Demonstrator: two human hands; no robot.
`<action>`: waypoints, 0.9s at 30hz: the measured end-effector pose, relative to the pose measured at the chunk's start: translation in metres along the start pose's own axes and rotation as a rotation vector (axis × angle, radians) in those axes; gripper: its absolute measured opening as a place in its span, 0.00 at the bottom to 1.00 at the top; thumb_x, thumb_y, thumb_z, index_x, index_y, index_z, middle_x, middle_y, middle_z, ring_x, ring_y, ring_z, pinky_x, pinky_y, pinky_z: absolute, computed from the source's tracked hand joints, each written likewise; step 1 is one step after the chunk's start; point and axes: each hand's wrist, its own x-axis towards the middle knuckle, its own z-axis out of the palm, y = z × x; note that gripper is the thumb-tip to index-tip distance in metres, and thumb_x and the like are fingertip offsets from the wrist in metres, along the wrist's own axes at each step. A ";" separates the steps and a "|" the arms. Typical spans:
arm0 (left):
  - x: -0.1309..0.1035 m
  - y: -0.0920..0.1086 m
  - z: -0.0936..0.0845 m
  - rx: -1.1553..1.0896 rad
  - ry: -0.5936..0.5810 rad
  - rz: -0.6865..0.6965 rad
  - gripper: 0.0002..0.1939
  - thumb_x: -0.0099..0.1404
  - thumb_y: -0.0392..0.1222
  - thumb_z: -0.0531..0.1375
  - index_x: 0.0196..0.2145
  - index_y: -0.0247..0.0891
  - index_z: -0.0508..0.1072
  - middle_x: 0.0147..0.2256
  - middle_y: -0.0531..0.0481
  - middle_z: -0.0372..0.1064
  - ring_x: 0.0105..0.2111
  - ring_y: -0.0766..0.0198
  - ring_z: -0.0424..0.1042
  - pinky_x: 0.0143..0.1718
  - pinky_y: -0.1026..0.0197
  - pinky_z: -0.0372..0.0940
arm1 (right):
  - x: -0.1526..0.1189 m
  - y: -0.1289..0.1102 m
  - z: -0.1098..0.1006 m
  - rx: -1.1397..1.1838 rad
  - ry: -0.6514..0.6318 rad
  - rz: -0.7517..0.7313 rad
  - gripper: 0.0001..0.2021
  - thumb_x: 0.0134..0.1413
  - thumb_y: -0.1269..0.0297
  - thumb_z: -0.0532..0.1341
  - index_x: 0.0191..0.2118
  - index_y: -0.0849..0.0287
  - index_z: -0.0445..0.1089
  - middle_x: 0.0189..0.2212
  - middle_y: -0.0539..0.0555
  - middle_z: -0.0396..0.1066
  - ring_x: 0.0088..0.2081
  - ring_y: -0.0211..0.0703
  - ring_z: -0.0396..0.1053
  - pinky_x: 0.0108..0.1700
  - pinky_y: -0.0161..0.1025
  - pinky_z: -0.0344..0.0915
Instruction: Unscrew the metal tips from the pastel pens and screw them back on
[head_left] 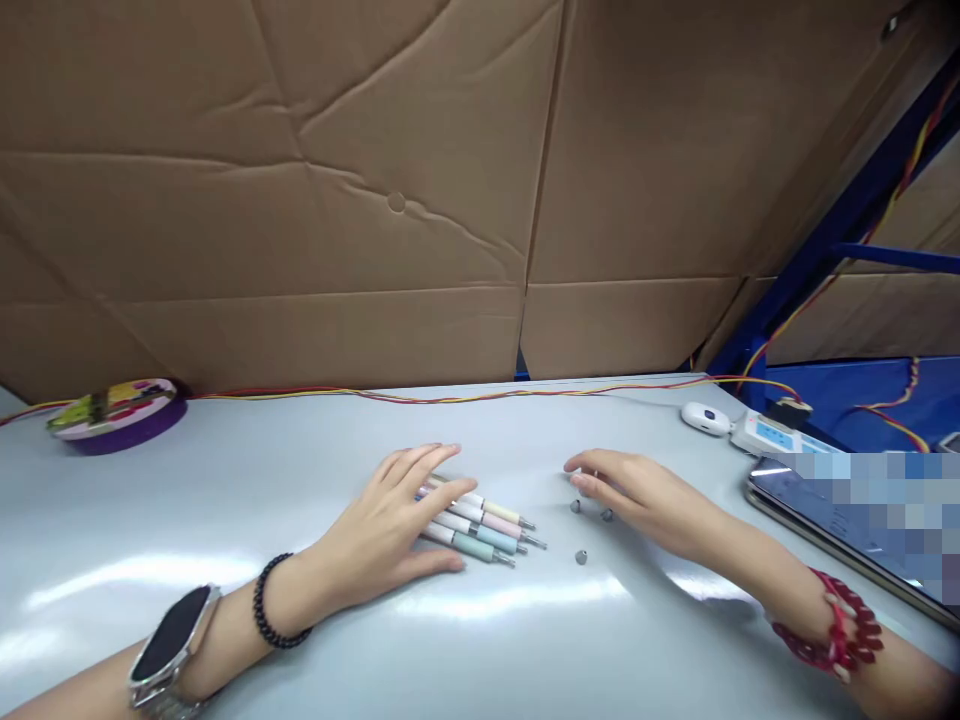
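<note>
My left hand (409, 515) lies over a row of pens, its fingers spread and covering their left ends. The pens lie side by side on the table, with white barrels and coloured push-button ends: a yellow pen (501, 513), a pink pen (504, 525), a blue pen (496, 540) and a green pen (472, 546). To their right, my right hand (626, 487) hovers low with loosely bent fingers. Small grey cone-shaped pieces are under and beside it: one grey piece (576, 506) below the thumb, another grey piece (607, 515) partly hidden, and a nearer grey piece (581, 557).
A round purple-edged box (124, 425) stands at the back left. Red and yellow wires (420, 398) run along the rear edge, before a cardboard wall (360, 250). At right are a white plugged-in device (706, 418), a power strip (772, 433) and a tablet-like device (817, 510), partly pixelated.
</note>
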 end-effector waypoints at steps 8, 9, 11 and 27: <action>0.002 -0.021 -0.009 -0.183 -0.163 0.078 0.30 0.61 0.39 0.59 0.59 0.44 0.57 0.59 0.44 0.56 0.56 0.49 0.57 0.56 0.48 0.54 | -0.002 0.001 -0.004 -0.117 -0.011 0.098 0.22 0.66 0.52 0.43 0.52 0.57 0.66 0.46 0.58 0.73 0.45 0.53 0.71 0.45 0.46 0.65; 0.002 -0.022 -0.009 -0.211 -0.153 0.061 0.27 0.62 0.39 0.58 0.58 0.43 0.58 0.56 0.44 0.59 0.54 0.50 0.59 0.55 0.50 0.56 | -0.002 0.001 -0.005 -0.143 -0.009 0.112 0.22 0.66 0.52 0.43 0.52 0.57 0.67 0.46 0.59 0.73 0.45 0.53 0.72 0.44 0.46 0.65; 0.004 -0.021 -0.008 -0.256 -0.138 0.025 0.21 0.65 0.41 0.58 0.55 0.43 0.62 0.52 0.45 0.63 0.51 0.53 0.62 0.51 0.54 0.59 | -0.003 0.002 -0.006 -0.185 -0.007 0.135 0.21 0.65 0.53 0.44 0.51 0.57 0.67 0.45 0.58 0.74 0.43 0.54 0.72 0.42 0.46 0.66; -0.004 0.008 0.008 -0.064 -0.053 -0.247 0.21 0.66 0.53 0.58 0.53 0.43 0.61 0.48 0.45 0.62 0.43 0.51 0.63 0.41 0.53 0.61 | -0.006 0.000 -0.006 -0.328 0.001 0.126 0.12 0.64 0.60 0.48 0.41 0.53 0.68 0.33 0.53 0.76 0.33 0.51 0.73 0.30 0.40 0.61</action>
